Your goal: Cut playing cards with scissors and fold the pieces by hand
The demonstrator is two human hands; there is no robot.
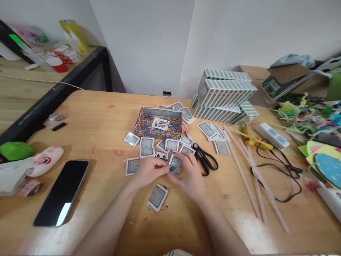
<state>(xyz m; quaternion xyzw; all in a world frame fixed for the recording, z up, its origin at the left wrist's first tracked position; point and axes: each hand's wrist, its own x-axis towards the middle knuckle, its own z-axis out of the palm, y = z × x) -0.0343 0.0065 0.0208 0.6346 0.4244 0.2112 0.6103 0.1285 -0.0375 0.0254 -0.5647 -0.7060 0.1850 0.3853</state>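
Note:
My right hand (191,174) grips a playing card (176,164), its patterned back facing me. My left hand (153,170) pinches the near-left edge of the same card with thumb and fingertips. Just beyond my hands lie several cards, among them a face-up five of spades (161,155) and a face-down card (132,166) at the left. Closer to me, another face-down card (157,197) rests on the table. A colourful open box (160,133) with cards lining its inner back wall stands behind, a face card (161,123) in it. Black-handled scissors (204,158) lie right of my right hand.
Boxed card packs (226,92) are stacked at the back right. Clear glue sticks (243,177), a yellow glue gun (253,138) and a power strip (271,136) with a black cord lie to the right. On the left are a phone (62,192) and a white plush item (45,161).

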